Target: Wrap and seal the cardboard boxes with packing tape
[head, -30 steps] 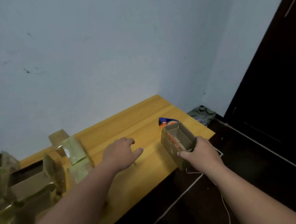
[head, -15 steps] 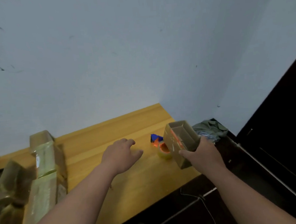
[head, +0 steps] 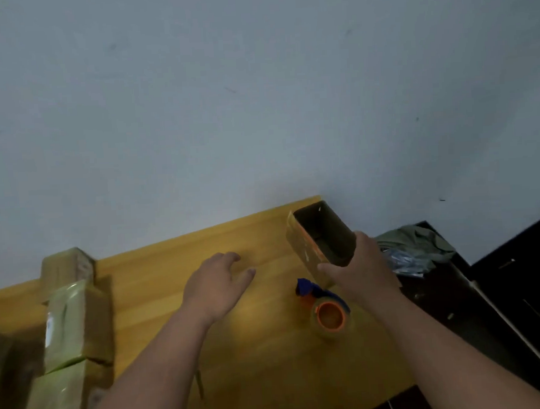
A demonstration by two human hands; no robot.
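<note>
While a big grey wall (head: 256, 95) fills the top of the view, a yellow wooden table (head: 265, 370) sits below it. On the table's left side lie taped-up boxes (head: 74, 321) in a row. The right hand (head: 364, 269) grips a small open cardboard box (head: 322, 236) — tilted, lifted over the table's far right corner. The left hand (head: 216, 285) hovers flat over the table, fingers loose, holding nothing. Near the right hand's wrist sits the tape roll (head: 331, 318) — orange inside, with a blue holder. A crumpled green cloth (head: 417, 243) lies past the table.
</note>
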